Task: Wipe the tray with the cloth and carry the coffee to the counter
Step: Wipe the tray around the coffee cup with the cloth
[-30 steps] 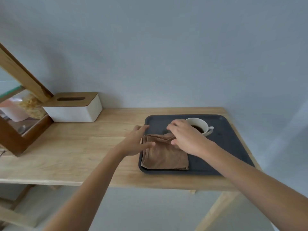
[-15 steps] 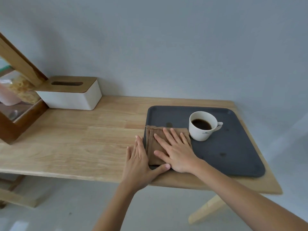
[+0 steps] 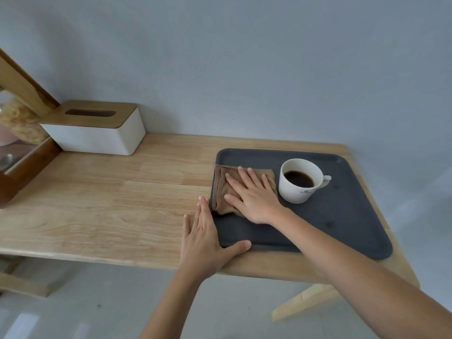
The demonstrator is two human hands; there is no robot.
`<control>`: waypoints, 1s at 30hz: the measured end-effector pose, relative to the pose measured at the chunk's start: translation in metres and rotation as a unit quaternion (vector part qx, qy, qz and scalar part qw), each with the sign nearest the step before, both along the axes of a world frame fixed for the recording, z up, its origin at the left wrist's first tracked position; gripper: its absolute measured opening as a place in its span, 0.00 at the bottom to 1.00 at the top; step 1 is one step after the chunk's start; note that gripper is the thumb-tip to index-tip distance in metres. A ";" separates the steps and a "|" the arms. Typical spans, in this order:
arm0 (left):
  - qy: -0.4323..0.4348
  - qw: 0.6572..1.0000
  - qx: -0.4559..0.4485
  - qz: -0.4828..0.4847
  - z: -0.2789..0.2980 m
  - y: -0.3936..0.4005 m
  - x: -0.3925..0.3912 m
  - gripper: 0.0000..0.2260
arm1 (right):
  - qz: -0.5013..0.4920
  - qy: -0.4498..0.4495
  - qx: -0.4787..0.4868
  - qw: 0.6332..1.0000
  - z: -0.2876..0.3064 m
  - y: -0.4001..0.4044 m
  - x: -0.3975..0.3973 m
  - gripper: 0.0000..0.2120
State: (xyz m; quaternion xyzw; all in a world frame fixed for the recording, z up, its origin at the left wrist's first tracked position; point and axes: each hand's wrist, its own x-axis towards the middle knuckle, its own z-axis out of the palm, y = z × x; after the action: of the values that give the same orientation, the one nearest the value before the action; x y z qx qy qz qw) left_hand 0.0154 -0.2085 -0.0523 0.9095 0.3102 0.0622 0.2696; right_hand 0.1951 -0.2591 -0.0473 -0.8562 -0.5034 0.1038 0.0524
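A dark grey tray lies on the right end of a wooden table. On it stands a white cup of black coffee, handle pointing right. A folded brown cloth lies on the tray's left part, bunched toward the rim. My right hand presses flat on the cloth, fingers spread, just left of the cup. My left hand rests flat on the table against the tray's near left corner, with the thumb along the tray's front rim.
A white tissue box with a wooden lid stands at the back left against the grey wall. A wooden-framed shelf with jars sits at the far left. The table's front edge runs close below my left hand.
My right hand went from pinching the cloth's far edge to lying flat on it, and the cloth slid up the tray's left side. My left hand shifted to the tray's near corner.
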 end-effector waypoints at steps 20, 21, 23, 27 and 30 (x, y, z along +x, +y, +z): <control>0.038 0.998 0.048 0.002 0.001 0.001 0.001 0.58 | 0.044 0.029 0.048 0.997 -0.001 -0.006 -0.012 0.24; 0.035 0.998 0.051 0.002 0.000 0.001 0.001 0.58 | 0.058 0.039 0.052 0.996 -0.001 -0.017 -0.017 0.24; 0.029 0.998 0.060 0.001 -0.002 0.001 0.001 0.58 | 0.080 0.055 0.055 0.994 0.000 -0.039 -0.021 0.24; 0.020 0.996 0.089 0.001 -0.005 0.003 0.001 0.58 | 0.109 0.097 0.056 0.988 0.006 -0.078 -0.016 0.22; 0.025 0.995 0.099 -0.003 -0.005 0.003 0.000 0.58 | 0.119 0.124 0.071 0.982 0.007 -0.103 -0.007 0.21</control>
State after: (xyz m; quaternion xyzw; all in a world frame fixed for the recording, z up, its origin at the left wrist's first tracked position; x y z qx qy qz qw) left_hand 0.0159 -0.2059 -0.0569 0.9339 0.3068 0.0689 0.1704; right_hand 0.1881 -0.3620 -0.0399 -0.7646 -0.5975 0.1787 0.1628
